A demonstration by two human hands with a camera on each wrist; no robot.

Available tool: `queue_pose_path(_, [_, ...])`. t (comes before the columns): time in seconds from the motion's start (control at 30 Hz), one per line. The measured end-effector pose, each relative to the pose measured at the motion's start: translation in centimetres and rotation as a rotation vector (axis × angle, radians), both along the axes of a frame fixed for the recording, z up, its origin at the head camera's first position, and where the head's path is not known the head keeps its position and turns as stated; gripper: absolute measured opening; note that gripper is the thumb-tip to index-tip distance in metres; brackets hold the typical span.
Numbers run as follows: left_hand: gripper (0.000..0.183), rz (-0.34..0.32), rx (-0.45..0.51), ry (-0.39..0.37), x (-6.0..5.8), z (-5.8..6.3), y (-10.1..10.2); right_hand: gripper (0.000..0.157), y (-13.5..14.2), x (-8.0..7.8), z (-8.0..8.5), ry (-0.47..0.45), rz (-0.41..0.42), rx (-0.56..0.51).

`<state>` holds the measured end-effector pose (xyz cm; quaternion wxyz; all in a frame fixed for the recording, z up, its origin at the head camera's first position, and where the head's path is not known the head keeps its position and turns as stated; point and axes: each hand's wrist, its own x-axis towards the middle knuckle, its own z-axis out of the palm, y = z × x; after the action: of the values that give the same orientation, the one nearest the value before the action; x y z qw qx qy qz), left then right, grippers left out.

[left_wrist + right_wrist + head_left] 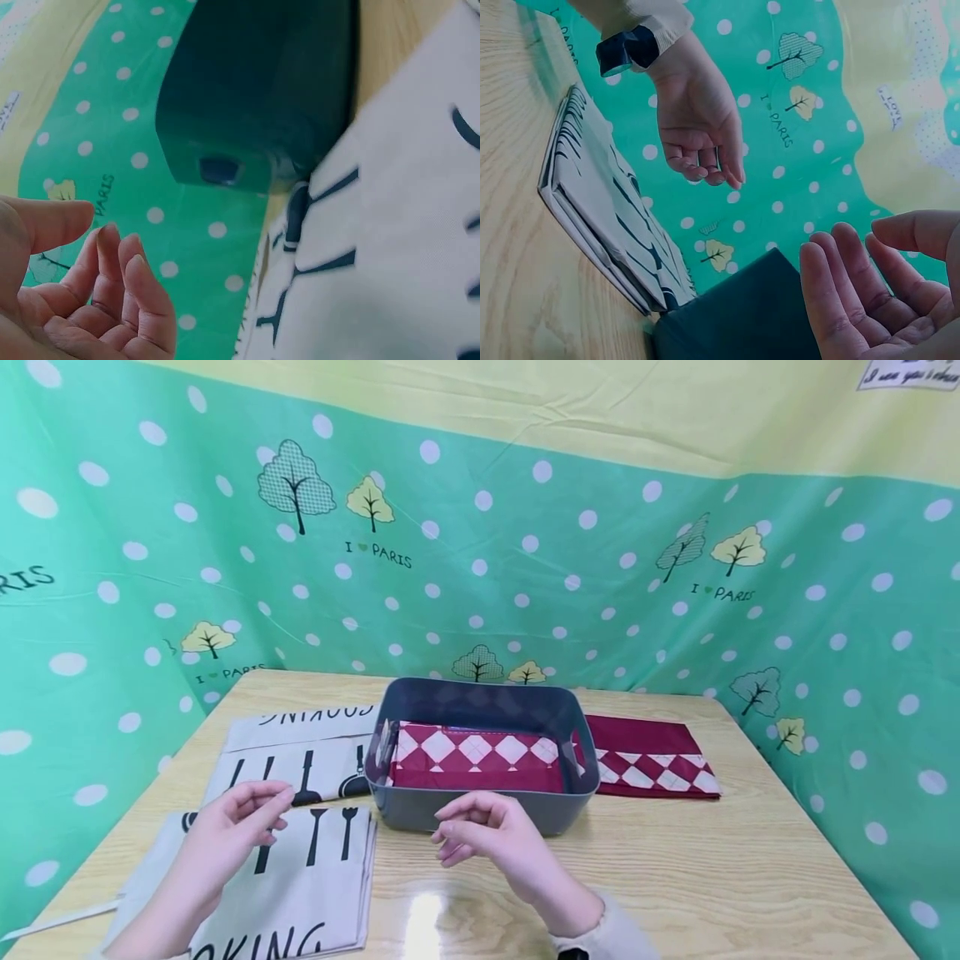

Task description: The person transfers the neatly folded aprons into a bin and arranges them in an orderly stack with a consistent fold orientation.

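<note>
My left hand hovers above the white folded cloths, its fingers loosely bent and nothing between them. In front of the dark grey plastic bin, my right hand hangs in the air, also holding nothing, with relaxed fingers. Inside the bin lies a folded dark red cloth with a band of white diamonds. A white folded cloth printed with black utensils and lettering lies at the front left. Behind it is a similar white cloth, close against the bin's left side.
To the bin's right lies another dark red folded cloth with white diamonds. A thin white strap trails from the front white cloth over the wooden table. A green dotted curtain hangs behind and around the table.
</note>
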<state>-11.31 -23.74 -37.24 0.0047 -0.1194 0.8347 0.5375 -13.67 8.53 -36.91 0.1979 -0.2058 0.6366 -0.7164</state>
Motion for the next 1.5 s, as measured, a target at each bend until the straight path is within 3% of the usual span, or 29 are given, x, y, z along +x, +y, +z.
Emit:
queue_pose_path(0.4, [0.051,-0.008,-0.087,0.043,1.0,-2.1,-3.2,0.038,-1.3,0.2,-1.2,-0.044,0.01,0.023])
queue_pose_path(0.6, [0.053,-0.014,-0.188,0.051,1.3,-2.4,-4.1,0.038,-1.6,0.1,-1.8,-0.074,0.006,0.026])
queue_pose_path(0.9, [0.064,-0.033,-0.372,0.028,1.1,-3.0,-6.0,0.038,-1.9,-0.1,-2.6,-0.152,0.018,0.041])
queue_pose_path(1.23, [0.085,-0.135,-0.508,-0.103,0.8,-3.3,-7.8,0.037,-2.2,-0.2,-3.6,-0.196,0.012,0.059])
queue_pose_path(1.5, [0.093,-0.146,-0.616,-0.091,0.8,-4.7,-9.1,0.037,-2.4,-0.1,-3.9,-0.208,0.012,0.064])
